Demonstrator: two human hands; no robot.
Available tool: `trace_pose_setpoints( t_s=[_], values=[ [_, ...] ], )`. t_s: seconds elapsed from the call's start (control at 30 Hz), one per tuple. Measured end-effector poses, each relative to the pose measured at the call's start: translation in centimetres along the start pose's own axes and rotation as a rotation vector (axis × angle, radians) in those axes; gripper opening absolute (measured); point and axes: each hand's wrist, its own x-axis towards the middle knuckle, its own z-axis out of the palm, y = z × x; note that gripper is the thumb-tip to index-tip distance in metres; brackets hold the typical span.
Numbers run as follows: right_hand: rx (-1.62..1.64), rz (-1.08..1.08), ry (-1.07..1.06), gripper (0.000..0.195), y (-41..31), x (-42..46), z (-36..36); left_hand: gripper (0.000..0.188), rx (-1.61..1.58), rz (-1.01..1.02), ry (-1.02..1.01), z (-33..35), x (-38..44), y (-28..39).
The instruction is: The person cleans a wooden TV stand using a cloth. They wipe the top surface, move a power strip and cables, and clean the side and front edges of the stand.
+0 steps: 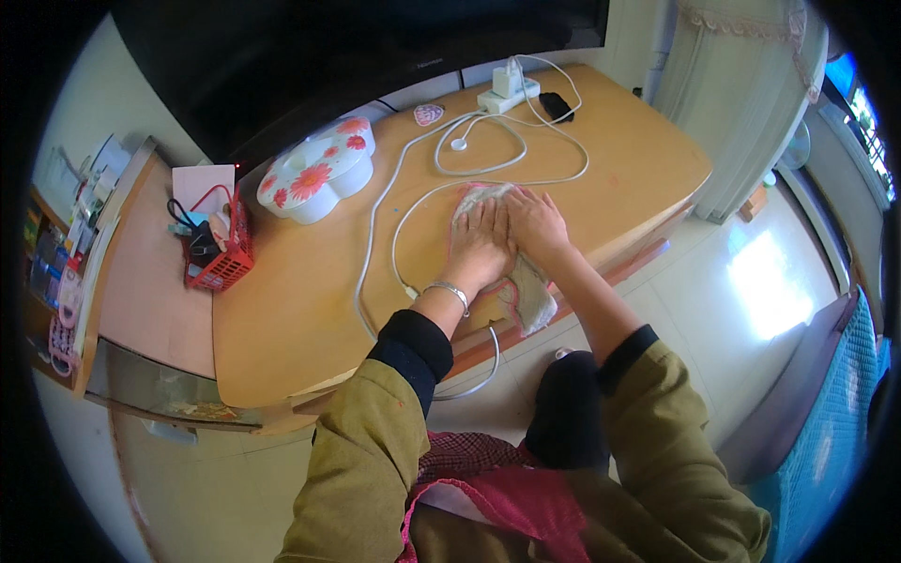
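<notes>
A pale cloth with a pink edge (pixel 538 299) lies on the wooden cabinet top (pixel 303 302), part of it hanging over the front edge. My left hand (pixel 482 243), with a silver bracelet at the wrist, rests flat on the cloth. Beside it and touching it, my right hand (pixel 536 222) also lies flat on the cloth, fingers pointing away from me. Neither hand is seen gripping the cloth; the palms are hidden. A white cable (pixel 399 243) curves just left of the cloth, its connector near my left wrist.
A flower-patterned white box (pixel 317 172) and a red plastic basket (pixel 222 257) of small things stand at the left. Behind are a television (pixel 366 49), a power strip (pixel 508 97) with a white charger, coiled cables and a black object (pixel 557 106). A blue cover (pixel 823 436) is at the right.
</notes>
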Motion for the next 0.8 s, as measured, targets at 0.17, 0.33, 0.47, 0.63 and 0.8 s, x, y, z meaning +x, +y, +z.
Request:
trace_pose_setpoints(
  t_s=[0.17, 0.33, 0.47, 0.63, 0.8],
  values=[
    [-0.111, -0.132, 0.077, 0.036, -3.3, -4.3, -0.4, 0.058, -0.014, 0.063, 0.185, -0.6, -6.3, -0.3],
    [-0.148, -0.201, -0.038, 0.036, -9.7, -8.1, -2.5, 0.059, 0.0, -0.024, 0.141, -3.2, -13.9, 0.1],
    [-0.028, -0.26, 0.037, 0.032, -11.4, -6.9, -1.5, 0.059, -0.009, -0.119, 0.079, -2.7, -14.8, -1.4],
    [0.167, -0.255, 0.12, 0.031, -11.1, -2.6, 1.9, 0.058, 0.05, -0.247, 0.089, -1.9, -11.7, -4.2],
    [0.162, -0.197, 0.053, 0.035, -11.4, 3.5, 4.3, 0.059, 0.084, -0.289, 0.025, -2.2, -7.2, -8.6]
  ],
)
